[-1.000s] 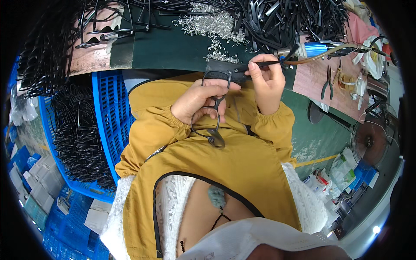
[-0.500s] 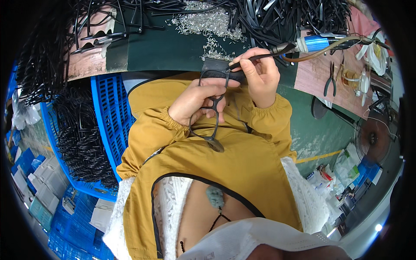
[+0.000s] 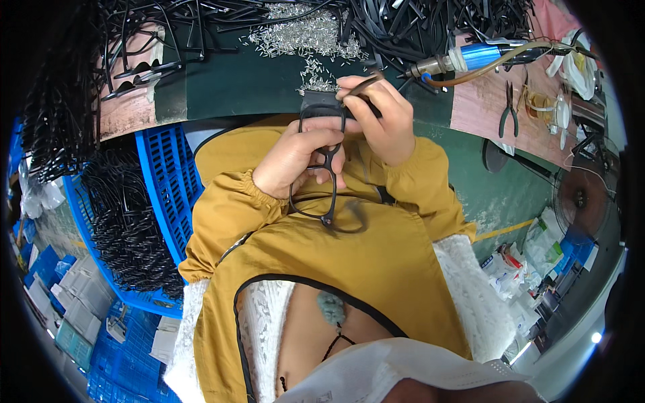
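Observation:
My left hand (image 3: 289, 158) is closed around a black eyeglass frame (image 3: 334, 191), held upright on end over my lap at the table's edge. From the frame's lower end hangs a dark curved temple arm (image 3: 356, 218), smeared by motion. My right hand (image 3: 390, 127) pinches another dark temple arm (image 3: 363, 84) at the frame's upper end; its far part is blurred. Whether that arm is fastened to the frame, I cannot tell. Just behind the frame is a small dark block (image 3: 316, 99) on the table edge, with tiny metal pins (image 3: 316, 86) beside it.
A blue-bodied powered hand tool (image 3: 470, 57) with a hose lies right of my right hand. Pliers (image 3: 508, 111) rest farther right. Heaps of black temple arms (image 3: 403, 30) and metal pins (image 3: 289, 40) cover the far table. A blue basket (image 3: 164, 181) of black frames stands left.
My right hand has drawn slightly left, and the temple arm in it has swung away from the tool's tip. The lower temple arm has swung to the right. The view has shifted a little.

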Available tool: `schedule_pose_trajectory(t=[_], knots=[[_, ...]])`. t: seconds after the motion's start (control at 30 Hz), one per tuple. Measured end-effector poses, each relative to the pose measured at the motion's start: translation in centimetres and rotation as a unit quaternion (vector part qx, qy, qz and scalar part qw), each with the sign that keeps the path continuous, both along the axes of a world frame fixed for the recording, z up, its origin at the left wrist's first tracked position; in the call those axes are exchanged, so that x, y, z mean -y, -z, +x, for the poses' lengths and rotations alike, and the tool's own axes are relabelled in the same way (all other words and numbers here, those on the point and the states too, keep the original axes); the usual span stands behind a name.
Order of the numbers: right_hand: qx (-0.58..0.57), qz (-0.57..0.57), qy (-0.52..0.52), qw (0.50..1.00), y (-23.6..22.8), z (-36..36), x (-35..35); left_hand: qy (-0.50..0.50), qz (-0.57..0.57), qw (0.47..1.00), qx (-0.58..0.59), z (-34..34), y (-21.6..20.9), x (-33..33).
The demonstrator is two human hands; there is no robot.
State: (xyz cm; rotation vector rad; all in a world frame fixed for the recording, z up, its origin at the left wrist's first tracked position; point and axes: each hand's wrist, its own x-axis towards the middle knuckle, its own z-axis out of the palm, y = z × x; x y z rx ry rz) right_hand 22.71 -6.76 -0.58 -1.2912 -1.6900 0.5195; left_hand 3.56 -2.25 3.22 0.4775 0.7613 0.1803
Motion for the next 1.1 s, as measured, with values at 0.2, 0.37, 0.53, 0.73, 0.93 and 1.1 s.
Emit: schedule_pose_trajectory(t=[0.2, 0.37, 0.53, 0.73, 0.93, 1.1], knots=[[-0.189, 0.317, 0.262, 0.892, -2.5, 6.1, 0.7, -0.105, 0.214, 0.971, 0.025, 0.7, -0.4, -2.5], [-0.358, 0.113, 0.165, 0.912, -0.1, 11.0, -4.0, -0.068, 0.143, 0.986, 0.052, 1.4, 0.0, -2.0], [-0.614, 0.093, -0.048, 0.783, 0.5, 9.3, -5.8, -0.176, 0.13, 0.973, 0.07, -1.3, 0.0, -1.7], [-0.571, 0.046, -0.074, 0.816, -1.2, 5.5, -8.9, -0.128, -0.009, 0.99, 0.061, -0.5, 1.4, 0.6], [-0.61, 0.042, -0.051, 0.79, -1.5, 4.7, -7.4, -0.049, -0.211, 0.976, 0.02, 0.9, 3.0, 3.1], [-0.56, 0.003, -0.05, 0.827, -1.2, 2.0, -2.8, -0.107, -0.213, 0.968, 0.075, 1.4, 3.7, 3.7]])
